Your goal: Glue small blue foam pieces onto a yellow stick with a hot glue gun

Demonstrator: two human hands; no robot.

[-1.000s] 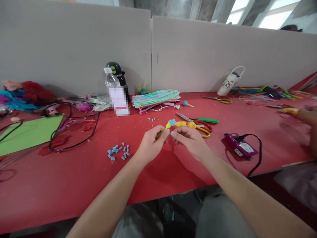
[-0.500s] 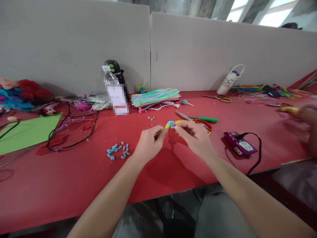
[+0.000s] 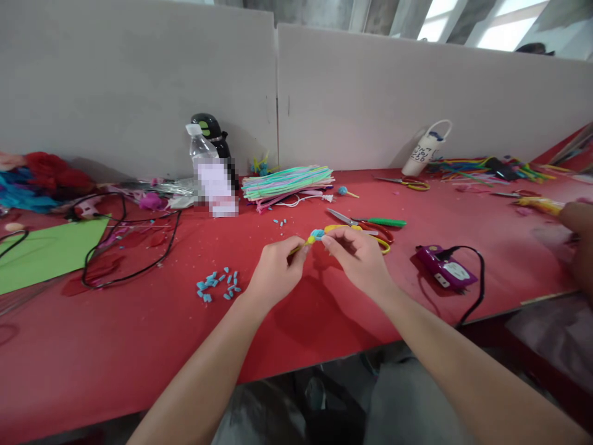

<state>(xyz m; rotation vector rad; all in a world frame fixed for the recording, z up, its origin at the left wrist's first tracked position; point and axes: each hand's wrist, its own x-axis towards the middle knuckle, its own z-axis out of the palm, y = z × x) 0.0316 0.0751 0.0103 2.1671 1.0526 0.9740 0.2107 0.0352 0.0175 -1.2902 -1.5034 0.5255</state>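
My left hand (image 3: 278, 272) pinches the yellow stem of a small blue-and-yellow craft piece (image 3: 315, 235) above the red table. Against that piece's right side, my right hand (image 3: 360, 262) closes thumb and forefinger on a short blue bit, mostly covered by the fingertips. More cut blue pieces (image 3: 211, 280) lie scattered on the table, left of my left wrist. Behind my right hand are scissors (image 3: 341, 217) with a red handle, something with a green grip (image 3: 386, 222) and a yellow handle loop (image 3: 384, 246).
Beyond my hands lies a bundle of pastel pipe cleaners (image 3: 287, 184), with a plastic bottle (image 3: 202, 147) to its left. A purple power adapter (image 3: 445, 269) with a black cord sits at right. Another person's hand (image 3: 579, 225) shows at the right edge. Green paper (image 3: 50, 253) lies left.
The blue bit in my right hand has moved left, up against the craft piece. My left hand keeps its pinch on the stem. The whole view has shifted slightly.
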